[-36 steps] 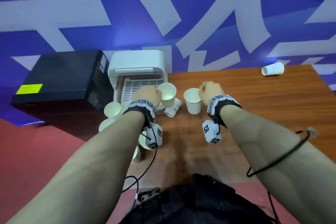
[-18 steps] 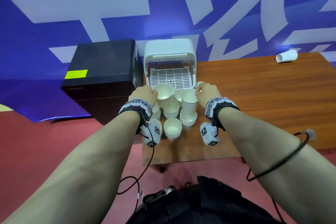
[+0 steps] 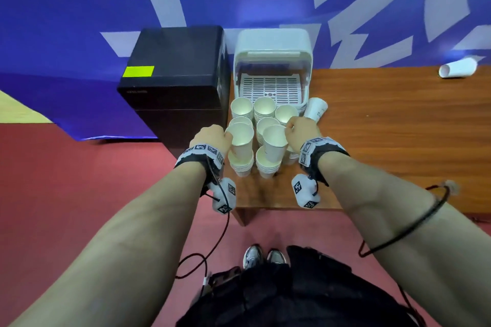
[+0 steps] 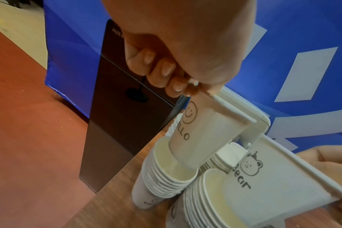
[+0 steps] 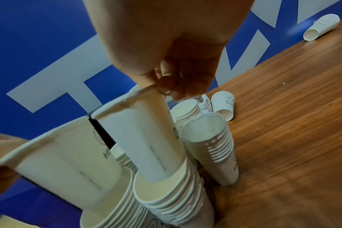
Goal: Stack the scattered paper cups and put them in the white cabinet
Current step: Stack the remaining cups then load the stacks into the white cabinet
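Change: both hands have come nearer the table's front edge since a second ago; each held cup, then in the air, now has its base entering a stack.
Black unit (image 3: 172,79): stands off the table's left end, touching or just beside the white cabinet; no room on that side.
Left hand (image 3: 211,138): fingers pinch the rim of the left cup (image 3: 241,139), printed HELLO (image 4: 197,134).
Left cup axis: long axis near vertical, mouth up, base inside the left stack (image 3: 240,164).
White cabinet (image 3: 272,66): at the table's back left corner, lid raised, slatted tray showing, no cups inside.
Stacks: several upright stacks (image 3: 264,110) crowd between cabinet and front edge, touching or just beside each other.
Right hand (image 3: 301,131): thumb and fingers grip the rim of the right cup (image 3: 275,142).
Right cup axis: tilted slightly, mouth up, base inside the right stack (image 3: 267,167).
Loose cups: one on its side (image 3: 315,110) just beside the cabinet; another on its side (image 3: 457,68) far right at the back edge.
Table (image 3: 398,127): bare wood to the right.
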`<state>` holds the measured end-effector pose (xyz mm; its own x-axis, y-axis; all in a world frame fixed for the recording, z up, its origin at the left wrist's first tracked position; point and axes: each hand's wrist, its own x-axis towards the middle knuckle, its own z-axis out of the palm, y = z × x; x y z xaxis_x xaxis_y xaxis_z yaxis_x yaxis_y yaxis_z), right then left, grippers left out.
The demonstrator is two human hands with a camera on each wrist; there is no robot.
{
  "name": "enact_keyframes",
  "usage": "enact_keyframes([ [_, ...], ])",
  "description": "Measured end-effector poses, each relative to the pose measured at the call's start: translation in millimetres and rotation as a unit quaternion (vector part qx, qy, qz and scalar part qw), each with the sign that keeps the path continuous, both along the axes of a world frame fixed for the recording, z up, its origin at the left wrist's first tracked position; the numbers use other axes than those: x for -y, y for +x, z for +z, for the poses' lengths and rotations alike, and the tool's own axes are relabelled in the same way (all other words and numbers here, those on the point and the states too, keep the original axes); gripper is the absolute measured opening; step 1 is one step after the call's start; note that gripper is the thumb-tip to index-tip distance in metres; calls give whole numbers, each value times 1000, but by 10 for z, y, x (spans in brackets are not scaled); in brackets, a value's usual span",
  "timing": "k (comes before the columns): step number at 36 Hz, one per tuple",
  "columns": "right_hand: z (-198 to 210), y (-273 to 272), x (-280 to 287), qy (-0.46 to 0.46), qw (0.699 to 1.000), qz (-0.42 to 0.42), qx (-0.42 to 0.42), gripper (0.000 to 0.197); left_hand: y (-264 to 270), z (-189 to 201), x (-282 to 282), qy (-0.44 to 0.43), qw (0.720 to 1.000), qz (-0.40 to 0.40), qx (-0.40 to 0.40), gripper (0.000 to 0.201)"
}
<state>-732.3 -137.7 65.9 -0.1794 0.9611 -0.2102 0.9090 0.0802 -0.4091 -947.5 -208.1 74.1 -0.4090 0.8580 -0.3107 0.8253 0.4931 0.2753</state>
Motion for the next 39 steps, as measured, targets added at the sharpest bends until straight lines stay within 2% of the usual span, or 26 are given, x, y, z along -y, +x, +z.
enact_keyframes([
  [15,-95,-42,142,-12,1000,-2,1,21,-77,-273,185,-32,999,2,24,35],
  [27,-53,-136,188,-28,1000,-2,6,20,-167,-335,219,-51,998,-3,19,29],
  [34,46,-118,196,-85,991,19,103,25,-153,-302,158,-50,998,-5,26,29],
  [39,81,-71,205,-73,990,23,117,24,-122,-299,115,-49,999,-8,21,29],
])
